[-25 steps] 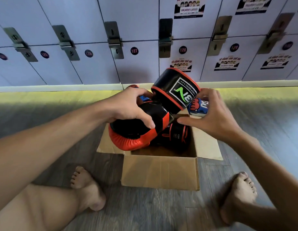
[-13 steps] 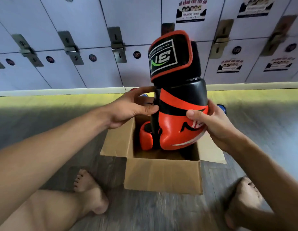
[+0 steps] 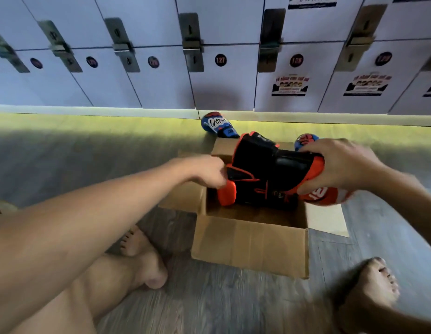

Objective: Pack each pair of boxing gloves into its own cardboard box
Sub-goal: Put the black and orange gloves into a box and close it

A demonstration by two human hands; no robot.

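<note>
black-and-orange glove [image 3: 270, 169]: glossy, sideways over open cardboard box [image 3: 248, 247] | our right hand [image 3: 339, 165] clamps its padded end | our left hand [image 3: 207, 172] curled against it, grip unclear

Pale lockers [image 3: 221, 92] with numbered discs [image 3: 220, 60] and metal hasps [image 3: 192, 42] stand behind a grey plank floor [image 3: 65, 160].

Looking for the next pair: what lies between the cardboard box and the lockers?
Head view: one blue glove on the floor, a second blue glove partly behind the right hand.
</note>
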